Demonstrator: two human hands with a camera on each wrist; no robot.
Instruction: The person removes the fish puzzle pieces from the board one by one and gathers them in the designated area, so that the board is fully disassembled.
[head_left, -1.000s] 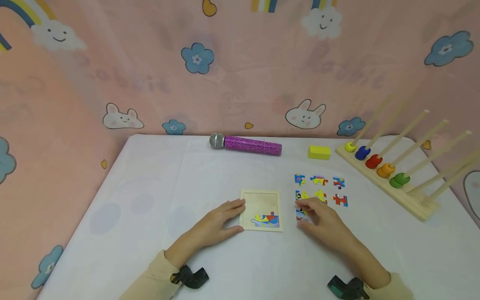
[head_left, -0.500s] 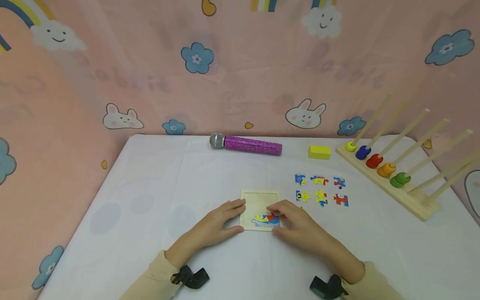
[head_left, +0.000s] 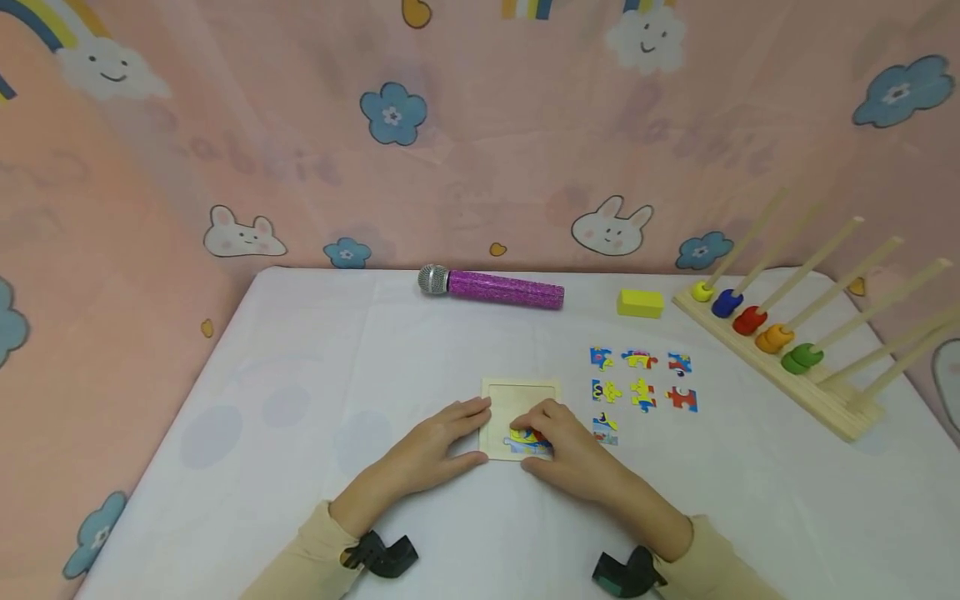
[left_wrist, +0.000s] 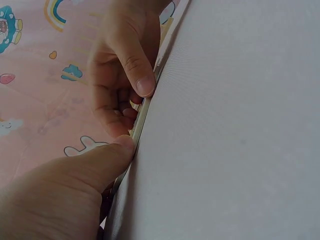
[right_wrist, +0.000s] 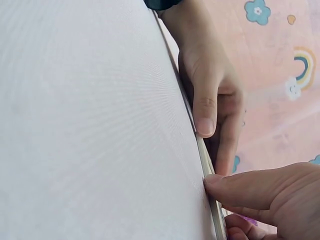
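A square wooden puzzle tray (head_left: 498, 396) lies on the white table. Joined jigsaw pieces (head_left: 522, 447) in yellow, blue and red sit along its near side, partly hidden by my right hand. My left hand (head_left: 431, 446) rests at the tray's left edge, fingers and thumb spread apart along it. My right hand (head_left: 570, 450) reaches over the tray from the right, its bent fingers on the joined pieces and its thumb at the tray's near edge. In the right wrist view, the right thumb (right_wrist: 240, 189) touches that edge. Several loose puzzle pieces (head_left: 642, 394) lie right of the tray.
A purple glittery microphone (head_left: 506, 289) lies at the back of the table. Near it is a yellow block (head_left: 640, 303). A wooden bead rack (head_left: 776, 367) with upright rods and coloured beads stands at the right. A pink patterned cloth (head_left: 480, 142) hangs behind the table.
My right hand has moved left from beside the loose pieces onto the joined pieces in the tray. The near loose piece it covered is now in sight. My left hand stays put.
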